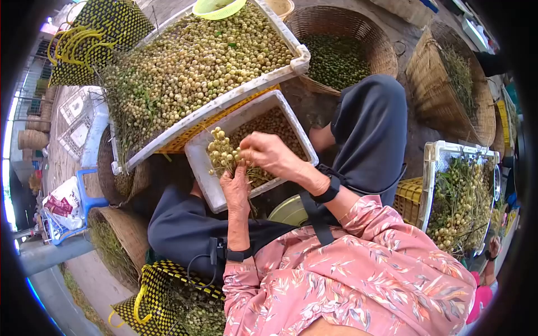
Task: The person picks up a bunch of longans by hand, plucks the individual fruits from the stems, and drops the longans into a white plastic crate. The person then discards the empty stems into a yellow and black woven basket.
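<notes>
My left hand (236, 187) is closed around the stems of a fruit bunch (219, 150), small round yellow-brown fruits held upright in front of me. Against the bunch's right side is my right hand (272, 155), its fingers curled and pinched together; whatever lies between its fingertips is hidden. Both hands are over a white foam box (208, 187) between my knees, which holds loose brownish fruits (273, 124). Beyond it, a large white tray (224, 101) is heaped with loose fruits (207, 67), with stems and leaves along its left side.
A yellow-green colander (219, 9) sits on the heap. A wicker basket (386, 47) of green fruits stands behind my right knee, another (420, 89) farther right. At right, a white crate (428, 185) holds fruit bunches. Yellow-black woven bags (147, 297) and a blue stool (87, 190) are left.
</notes>
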The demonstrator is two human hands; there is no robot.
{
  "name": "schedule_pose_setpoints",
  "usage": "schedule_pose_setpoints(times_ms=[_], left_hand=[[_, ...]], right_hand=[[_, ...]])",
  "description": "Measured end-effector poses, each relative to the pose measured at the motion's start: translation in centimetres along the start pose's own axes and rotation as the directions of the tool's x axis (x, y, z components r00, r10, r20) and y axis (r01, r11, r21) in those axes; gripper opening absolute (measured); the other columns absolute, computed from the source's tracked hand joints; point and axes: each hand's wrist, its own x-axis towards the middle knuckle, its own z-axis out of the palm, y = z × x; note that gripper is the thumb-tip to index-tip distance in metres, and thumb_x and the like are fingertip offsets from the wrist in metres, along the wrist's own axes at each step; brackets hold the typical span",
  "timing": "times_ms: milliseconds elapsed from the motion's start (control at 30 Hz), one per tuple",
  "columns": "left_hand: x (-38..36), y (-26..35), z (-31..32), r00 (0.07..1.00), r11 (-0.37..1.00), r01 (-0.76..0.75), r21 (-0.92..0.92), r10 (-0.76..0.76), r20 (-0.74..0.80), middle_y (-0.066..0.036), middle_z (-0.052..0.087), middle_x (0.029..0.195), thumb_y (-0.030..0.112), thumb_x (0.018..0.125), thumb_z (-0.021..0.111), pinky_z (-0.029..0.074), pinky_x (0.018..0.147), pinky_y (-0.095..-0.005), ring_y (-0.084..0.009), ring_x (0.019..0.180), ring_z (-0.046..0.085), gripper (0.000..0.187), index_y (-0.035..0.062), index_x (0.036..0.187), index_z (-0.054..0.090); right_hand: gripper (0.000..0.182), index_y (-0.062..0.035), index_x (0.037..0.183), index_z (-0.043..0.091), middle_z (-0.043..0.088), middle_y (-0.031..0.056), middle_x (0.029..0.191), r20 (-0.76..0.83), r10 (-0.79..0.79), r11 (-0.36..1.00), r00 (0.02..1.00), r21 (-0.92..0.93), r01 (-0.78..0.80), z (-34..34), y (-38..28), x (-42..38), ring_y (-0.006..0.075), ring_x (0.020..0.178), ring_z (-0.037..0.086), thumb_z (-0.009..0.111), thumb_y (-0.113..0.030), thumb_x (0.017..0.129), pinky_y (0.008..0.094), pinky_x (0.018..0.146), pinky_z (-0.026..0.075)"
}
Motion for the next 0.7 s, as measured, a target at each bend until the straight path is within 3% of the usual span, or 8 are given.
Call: schedule_pose_setpoints(times_ms=[100,233,267,367,500,533,633,700], left_hand=[[1.0,0.7,-0.5,0.997,0.994,-0.075,0.085,0.076,-0.003,0.009,0.043,0.058,0.02,0.09,0.062,0.025,0.037,-0.0202,-0.0015,0.043,0.035,0.01,0.0107,0.089,0.059],[0.7,1.1,-0.7,0.998,0.987,-0.061,0.149,0.06,0.013,0.01,0.041,0.056,0.02,0.091,0.061,0.023,0.037,-0.0194,-0.0009,0.041,0.033,0.008,0.0117,0.092,0.06],[0.5,1.4,-0.6,0.998,0.988,-0.069,0.137,0.067,0.018,0.01,0.041,0.055,0.02,0.091,0.061,0.022,0.037,-0.0194,-0.0009,0.041,0.033,0.008,0.0118,0.092,0.06],[0.7,0.9,-0.3,0.993,0.988,-0.116,0.101,0.113,0.032,0.01,0.041,0.055,0.019,0.092,0.059,0.022,0.036,-0.0196,-0.0008,0.041,0.032,0.008,0.0113,0.09,0.06],[1.1,-0.4,-1.0,0.984,0.968,-0.171,0.183,0.159,0.079,0.009,0.045,0.06,0.015,0.093,0.054,0.025,0.038,-0.0188,-0.0007,0.044,0.035,0.006,0.0107,0.095,0.058],[1.1,-0.5,-0.9,0.982,0.966,-0.181,0.184,0.167,0.089,0.009,0.046,0.061,0.015,0.093,0.054,0.026,0.038,-0.0187,-0.0007,0.045,0.036,0.006,0.0106,0.096,0.057],[1.0,-0.8,-0.4,0.984,0.976,-0.166,0.142,0.153,0.095,0.009,0.047,0.064,0.012,0.093,0.052,0.027,0.038,-0.0184,-0.0005,0.045,0.036,0.007,0.0104,0.098,0.056],[0.5,-0.2,0.0,0.993,0.98,-0.1,0.173,0.087,0.084,0.009,0.047,0.063,0.013,0.093,0.054,0.025,0.037,-0.0184,-0.0003,0.044,0.035,0.005,0.0107,0.097,0.057]], right_hand=[[0.02,0.0042,0.092,0.061,0.06,0.0153,0.083,-0.001,-0.256,0.951,0.967,-0.182,0.251,2.5,2.0,1.2,0.0256,0.075,0.06,0.062,-0.011,0.08,0.0341,0.065,0.048],[0.019,0.0044,0.089,0.061,0.059,0.0107,0.072,0.146,0.262,0.93,0.954,0.225,-0.29,1.2,0.6,1.0,0.0169,0.065,0.059,0.058,-0.013,0.085,0.029,0.058,0.047],[0.02,0.0037,0.093,0.061,0.059,0.0097,0.075,0.16,0.249,0.929,0.955,0.238,-0.282,0.8,0.1,0.9,0.0133,0.065,0.058,0.06,-0.015,0.086,0.0265,0.056,0.046],[0.021,0.0032,0.098,0.06,0.059,0.0112,0.079,0.001,-0.002,0.998,1.0,0.069,0.002,1.5,0.9,0.4,0.0135,0.064,0.057,0.062,-0.014,0.085,0.0267,0.056,0.046],[0.03,0.0051,0.105,0.053,0.058,0.019,0.095,-0.009,-0.282,0.897,0.959,-0.357,0.26,2.4,1.3,0.3,0.0324,0.083,0.061,0.062,-0.012,0.083,0.0383,0.068,0.051],[0.034,0.0055,0.107,0.05,0.057,0.0217,0.102,0.018,-0.193,0.923,0.981,-0.337,0.188,2.4,1.0,-0.2,0.0385,0.091,0.058,0.063,-0.013,0.082,0.0438,0.076,0.05],[0.028,0.0054,0.102,0.053,0.058,0.0218,0.094,0.01,-0.206,0.891,0.979,-0.412,0.191,2.6,1.3,-0.5,0.0388,0.086,0.058,0.063,-0.01,0.081,0.0412,0.073,0.05],[0.021,0.005,0.097,0.055,0.059,0.0175,0.084,-0.016,-0.196,0.945,0.98,-0.271,0.184,2.2,2.3,0.2,0.034,0.077,0.059,0.062,-0.01,0.083,0.0375,0.067,0.051]])
